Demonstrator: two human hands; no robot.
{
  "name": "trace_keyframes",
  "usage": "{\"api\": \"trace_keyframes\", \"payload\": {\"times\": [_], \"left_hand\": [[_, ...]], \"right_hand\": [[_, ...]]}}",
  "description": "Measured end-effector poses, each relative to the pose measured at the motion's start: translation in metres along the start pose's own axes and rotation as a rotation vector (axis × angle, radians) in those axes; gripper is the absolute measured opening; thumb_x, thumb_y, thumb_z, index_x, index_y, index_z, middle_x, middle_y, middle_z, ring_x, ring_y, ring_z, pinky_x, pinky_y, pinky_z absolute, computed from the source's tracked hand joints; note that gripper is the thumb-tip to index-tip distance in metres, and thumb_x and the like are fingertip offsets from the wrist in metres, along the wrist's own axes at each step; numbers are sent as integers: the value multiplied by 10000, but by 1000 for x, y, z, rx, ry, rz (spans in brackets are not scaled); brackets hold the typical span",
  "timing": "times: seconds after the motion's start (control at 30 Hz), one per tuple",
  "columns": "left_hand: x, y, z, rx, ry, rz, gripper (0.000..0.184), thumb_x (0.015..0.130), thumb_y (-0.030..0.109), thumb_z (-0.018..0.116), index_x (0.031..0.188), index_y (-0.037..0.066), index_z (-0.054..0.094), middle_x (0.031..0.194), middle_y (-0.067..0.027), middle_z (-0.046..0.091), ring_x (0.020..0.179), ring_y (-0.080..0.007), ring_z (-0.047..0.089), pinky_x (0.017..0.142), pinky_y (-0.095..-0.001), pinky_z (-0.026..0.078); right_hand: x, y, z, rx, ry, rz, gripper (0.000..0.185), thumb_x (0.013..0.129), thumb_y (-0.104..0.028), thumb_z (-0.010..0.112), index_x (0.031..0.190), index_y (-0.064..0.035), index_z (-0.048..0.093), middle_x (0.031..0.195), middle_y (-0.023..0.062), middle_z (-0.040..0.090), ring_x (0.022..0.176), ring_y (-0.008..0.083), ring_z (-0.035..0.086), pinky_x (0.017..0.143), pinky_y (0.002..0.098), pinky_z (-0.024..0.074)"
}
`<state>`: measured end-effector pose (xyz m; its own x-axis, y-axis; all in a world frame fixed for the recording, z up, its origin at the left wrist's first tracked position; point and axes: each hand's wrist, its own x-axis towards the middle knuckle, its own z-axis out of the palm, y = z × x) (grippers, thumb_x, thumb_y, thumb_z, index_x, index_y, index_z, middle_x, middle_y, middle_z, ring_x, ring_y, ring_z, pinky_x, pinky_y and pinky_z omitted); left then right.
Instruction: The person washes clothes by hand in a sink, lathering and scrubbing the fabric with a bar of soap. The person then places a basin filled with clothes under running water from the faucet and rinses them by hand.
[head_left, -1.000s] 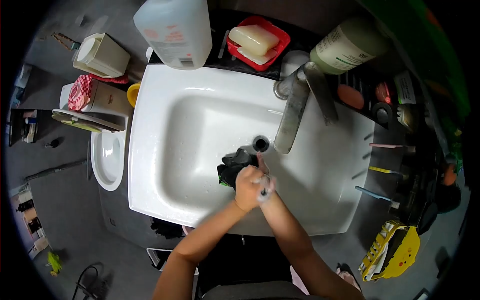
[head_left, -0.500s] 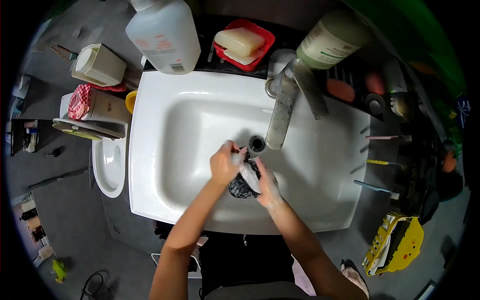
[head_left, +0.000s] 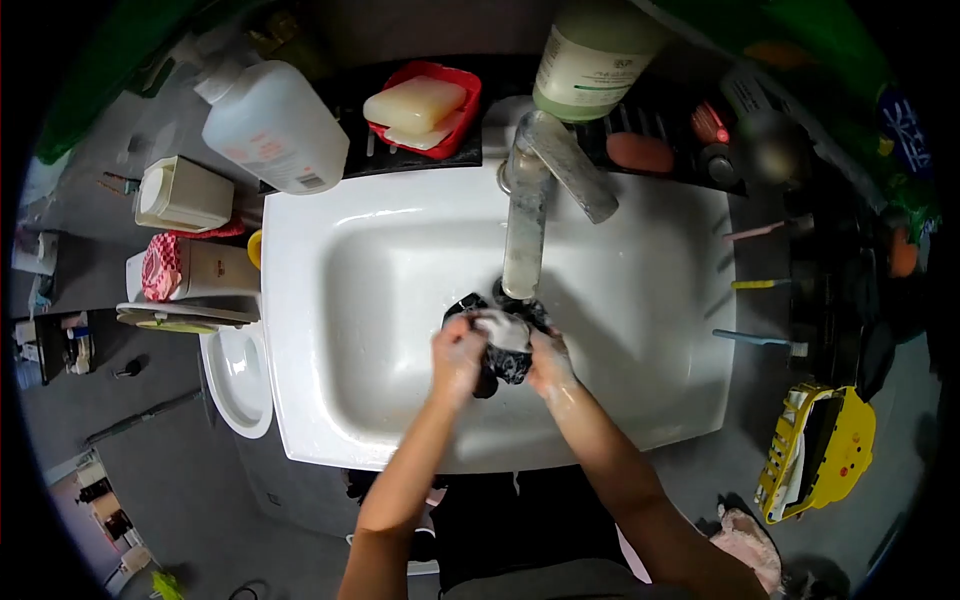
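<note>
Clamping opposite sides of the black cloth (head_left: 511, 367) are the left hand (head_left: 458, 360) and right hand (head_left: 550, 364). Soapy, it looks soft and slippery, best held by bunched folds.

Black cloth (head_left: 510, 365) now nearer spout (head_left: 525, 240); left hand (head_left: 458, 355), right hand (head_left: 550, 364) parted

Grey floor (head_left: 235, 525) surrounding a white sink (head_left: 345, 405). Toilet (head_left: 240, 375) standing at image-left, lid (head_left: 185, 319) raised. Light glinting softly off the sink.
</note>
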<state>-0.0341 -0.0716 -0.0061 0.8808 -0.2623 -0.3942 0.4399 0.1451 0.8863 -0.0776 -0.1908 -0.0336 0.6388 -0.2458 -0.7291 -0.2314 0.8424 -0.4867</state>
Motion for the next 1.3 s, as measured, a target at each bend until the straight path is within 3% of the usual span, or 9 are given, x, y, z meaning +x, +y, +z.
{"api": "trace_keyframes", "payload": {"times": [0.1,0.2,0.27,0.53,0.8,0.93,1.0,1.17,1.3], "left_hand": [[-41,-5,52,600,-31,694,203,665,120,631,568,90,456,523,-84,471,446,-247,486,455,-321,417],[-27,-24,45,1027,-16,903,290,681,244,653,531,97,453,482,-84,464,417,-245,504,398,-365,397],[7,-20,39,1255,226,618,285,693,241,633,539,92,445,461,-95,451,405,-257,494,375,-366,376],[8,-21,31,1021,8,894,276,756,174,599,542,75,457,479,-105,476,399,-284,479,380,-373,374],[23,-1,18,570,-1,228,366,830,321,572,666,-2,520,577,-140,527,526,-238,522,509,-299,397],[17,8,2,683,-271,256,385,792,373,608,751,-8,570,670,-120,542,569,-171,477,566,-302,404],[17,19,-12,839,-557,-184,369,781,343,629,777,-24,591,714,-91,550,659,-133,515,615,-281,414],[5,12,5,-76,-132,23,211,790,191,641,717,4,575,779,-57,551,717,-80,470,599,-270,408],[-32,-18,36,233,-44,331,176,756,181,652,684,62,544,702,-61,566,616,-157,543,560,-272,438]], "right_hand": [[10,-2,1,99,-169,138,166,812,-203,616,896,-62,587,724,24,588,607,147,573,539,243,481],[-3,4,1,349,-279,137,233,801,-316,626,866,-96,583,668,-14,548,525,110,514,483,222,448],[-16,11,11,8,4,56,261,824,-317,591,957,-92,581,822,5,572,718,153,561,612,286,480],[-13,21,-7,8,-69,-25,346,833,-364,568,1052,-96,579,983,-5,575,904,104,530,808,282,427],[-28,-29,-4,-16,-286,343,333,808,-271,609,1058,-55,559,960,33,605,872,141,579,743,290,476],[-34,-54,-12,-49,-319,147,284,767,-113,621,1003,32,557,917,100,615,787,185,610,712,315,506],[-32,-58,-15,-68,-334,88,276,799,-117,581,1052,-22,531,978,89,594,867,206,596,751,347,498],[-39,-45,6,-15,-222,62,196,841,-166,552,991,-41,559,928,53,603,859,169,590,740,305,488],[-7,2,-10,-145,-33,28,186,792,-276,646,796,-98,593,646,-18,546,554,83,500,508,245,411]]}}
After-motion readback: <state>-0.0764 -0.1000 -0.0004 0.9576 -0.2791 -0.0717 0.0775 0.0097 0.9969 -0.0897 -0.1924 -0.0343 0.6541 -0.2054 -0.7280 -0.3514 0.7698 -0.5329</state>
